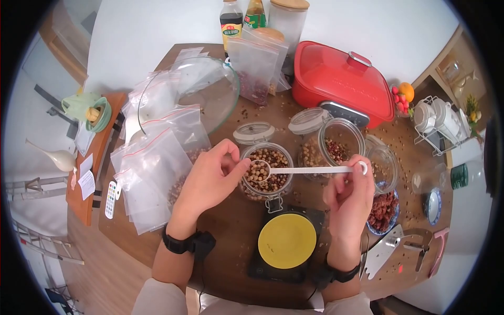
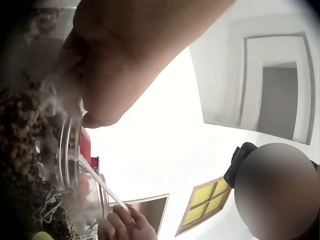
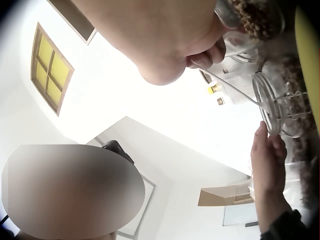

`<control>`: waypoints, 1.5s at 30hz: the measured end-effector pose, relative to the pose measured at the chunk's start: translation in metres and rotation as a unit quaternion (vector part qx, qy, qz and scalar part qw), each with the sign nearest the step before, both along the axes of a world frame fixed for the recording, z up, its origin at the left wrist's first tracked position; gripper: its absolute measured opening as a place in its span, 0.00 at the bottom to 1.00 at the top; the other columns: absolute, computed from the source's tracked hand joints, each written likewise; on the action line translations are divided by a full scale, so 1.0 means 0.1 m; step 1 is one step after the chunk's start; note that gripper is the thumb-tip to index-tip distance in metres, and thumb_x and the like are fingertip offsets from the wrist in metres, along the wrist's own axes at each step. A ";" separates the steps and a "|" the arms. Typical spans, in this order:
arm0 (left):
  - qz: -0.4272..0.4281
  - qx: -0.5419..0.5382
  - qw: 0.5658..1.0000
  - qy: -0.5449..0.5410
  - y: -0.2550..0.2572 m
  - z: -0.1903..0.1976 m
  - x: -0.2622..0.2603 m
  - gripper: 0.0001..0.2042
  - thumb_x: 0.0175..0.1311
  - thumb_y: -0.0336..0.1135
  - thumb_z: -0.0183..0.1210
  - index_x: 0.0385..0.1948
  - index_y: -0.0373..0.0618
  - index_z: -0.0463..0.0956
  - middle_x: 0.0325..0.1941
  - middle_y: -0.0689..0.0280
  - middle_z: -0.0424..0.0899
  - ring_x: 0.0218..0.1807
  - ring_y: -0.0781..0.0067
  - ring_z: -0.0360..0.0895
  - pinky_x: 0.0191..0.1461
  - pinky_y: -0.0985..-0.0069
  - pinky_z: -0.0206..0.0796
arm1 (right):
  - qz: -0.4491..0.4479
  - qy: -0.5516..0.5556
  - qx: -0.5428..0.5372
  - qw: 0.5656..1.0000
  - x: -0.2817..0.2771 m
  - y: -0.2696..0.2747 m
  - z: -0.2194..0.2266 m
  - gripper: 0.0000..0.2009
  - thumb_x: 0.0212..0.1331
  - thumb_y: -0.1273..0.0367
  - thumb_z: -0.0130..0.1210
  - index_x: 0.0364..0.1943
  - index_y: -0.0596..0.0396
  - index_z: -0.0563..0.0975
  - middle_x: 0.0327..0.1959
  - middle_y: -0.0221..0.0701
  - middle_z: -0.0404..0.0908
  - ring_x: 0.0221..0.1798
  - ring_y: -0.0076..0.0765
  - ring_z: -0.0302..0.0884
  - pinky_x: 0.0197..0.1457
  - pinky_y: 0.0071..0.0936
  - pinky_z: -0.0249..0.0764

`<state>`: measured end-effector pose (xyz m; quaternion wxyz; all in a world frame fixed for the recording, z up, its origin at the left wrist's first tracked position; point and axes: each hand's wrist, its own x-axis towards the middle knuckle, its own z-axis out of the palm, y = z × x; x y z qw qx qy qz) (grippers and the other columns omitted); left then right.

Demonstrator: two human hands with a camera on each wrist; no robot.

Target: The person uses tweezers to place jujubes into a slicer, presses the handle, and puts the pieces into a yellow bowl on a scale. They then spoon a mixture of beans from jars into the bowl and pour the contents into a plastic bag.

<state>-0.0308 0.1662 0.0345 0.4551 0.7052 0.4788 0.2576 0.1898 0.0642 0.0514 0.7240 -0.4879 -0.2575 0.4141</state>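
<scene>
My right hand (image 1: 350, 202) pinches the ringed end of a long white measuring spoon (image 1: 310, 170). The spoon's bowl, filled with pale round grains, lies over the left part of an open glass jar (image 1: 290, 181) of mixed brown and pale grains. Beside the jar's left rim is my left hand (image 1: 210, 178), its thumb tip close to the spoon's bowl and its fingers bent. In the right wrist view the left hand (image 3: 270, 165) is at the jar's rim (image 3: 265, 102); whether it touches the rim is hard to tell. The spoon's handle (image 2: 102, 185) also shows in the left wrist view.
A yellow dish (image 1: 287, 240) sits on a black scale (image 1: 260, 270) in front of the jar. Other open jars (image 1: 341, 139) stand to the right, near a red cooker (image 1: 336, 79). Zip bags (image 1: 152, 173) and a glass lid (image 1: 236, 94) lie left; a metal spatula (image 1: 386, 251) lies right.
</scene>
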 end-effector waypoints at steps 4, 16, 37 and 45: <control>-0.001 -0.039 0.999 -0.012 -0.02 0.01 0.03 0.13 0.72 0.33 0.59 0.31 0.46 0.62 0.18 0.70 0.76 0.21 0.85 0.74 0.23 0.82 0.61 | -0.057 0.042 0.022 0.997 0.02 -0.02 0.07 0.10 0.78 0.60 0.42 0.43 0.49 0.68 0.18 0.21 0.56 0.14 0.17 0.49 0.19 0.20 0.44; 0.008 -0.019 0.999 -0.031 -0.04 -0.09 0.08 0.11 0.74 0.31 0.54 0.32 0.48 0.60 0.20 0.73 0.72 0.21 0.86 0.73 0.22 0.84 0.60 | -0.099 0.128 0.059 0.985 0.31 -0.11 0.28 0.14 0.79 0.55 0.40 0.38 0.46 0.68 0.15 0.17 0.49 0.13 0.18 0.41 0.21 0.24 0.41; -0.012 -0.026 0.999 -0.029 -0.03 -0.17 0.11 0.13 0.74 0.33 0.56 0.32 0.49 0.58 0.22 0.76 0.69 0.24 0.88 0.67 0.28 0.85 0.58 | 0.223 -0.272 0.124 0.928 0.25 -0.22 0.17 0.18 0.72 0.60 0.53 0.26 0.58 0.79 0.20 0.26 0.74 0.20 0.20 0.64 0.24 0.22 0.56; -0.022 -0.016 0.999 -0.020 -0.02 -0.19 0.09 0.11 0.76 0.33 0.54 0.34 0.48 0.60 0.22 0.76 0.68 0.24 0.88 0.66 0.27 0.85 0.57 | 0.099 -0.236 0.134 0.957 0.20 -0.25 0.13 0.24 0.76 0.53 0.46 0.24 0.55 0.73 0.18 0.25 0.71 0.19 0.20 0.60 0.24 0.21 0.52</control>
